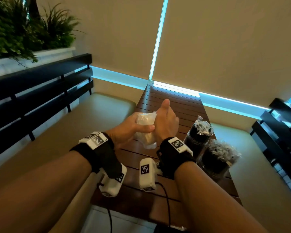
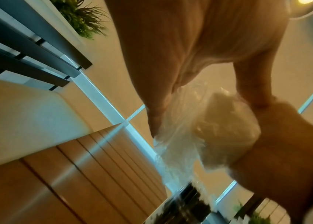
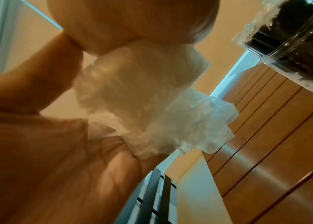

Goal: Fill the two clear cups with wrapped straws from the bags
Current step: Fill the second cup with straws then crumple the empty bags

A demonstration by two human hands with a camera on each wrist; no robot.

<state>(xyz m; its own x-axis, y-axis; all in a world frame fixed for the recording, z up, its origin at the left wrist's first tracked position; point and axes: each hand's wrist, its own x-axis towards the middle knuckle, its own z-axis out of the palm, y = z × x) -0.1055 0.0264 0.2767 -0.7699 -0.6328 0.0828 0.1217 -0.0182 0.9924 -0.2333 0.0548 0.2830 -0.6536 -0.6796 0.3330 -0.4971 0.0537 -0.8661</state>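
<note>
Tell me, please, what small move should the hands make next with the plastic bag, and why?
Probably set the bag down on the table, away from the cups. Both clear cups already look packed with dark wrapped straws, and the bag looks crumpled and slack between the two hands. The left hand grips it; the right hand lies against it, thumb up, its hold unclear.
</note>
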